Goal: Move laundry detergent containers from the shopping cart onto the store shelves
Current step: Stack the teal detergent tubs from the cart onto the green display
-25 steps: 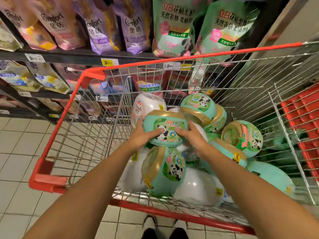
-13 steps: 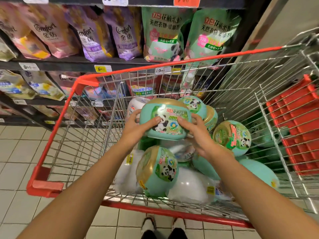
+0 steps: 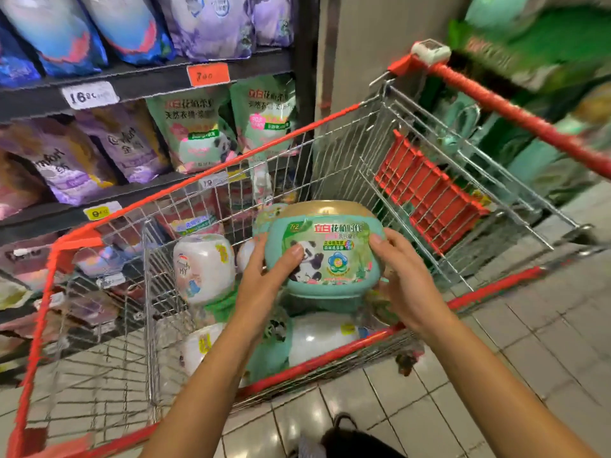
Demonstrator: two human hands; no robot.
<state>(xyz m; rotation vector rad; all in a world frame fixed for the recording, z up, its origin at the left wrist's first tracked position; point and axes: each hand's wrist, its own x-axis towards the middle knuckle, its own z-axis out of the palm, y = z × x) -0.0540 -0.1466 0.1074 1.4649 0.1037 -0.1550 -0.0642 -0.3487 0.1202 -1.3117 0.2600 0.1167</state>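
Left hand [image 3: 264, 282] and right hand [image 3: 405, 279] clasp the green tub [image 3: 334, 259] by its sides, above the cart [image 3: 330, 356] (more tubs [image 3: 203, 269] below). Its smooth wall may slip on the reach to the shelves [image 3: 148, 82]

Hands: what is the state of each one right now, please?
Left hand: holding the green tub, thumb on its front label.
Right hand: holding the same green tub at its right side.
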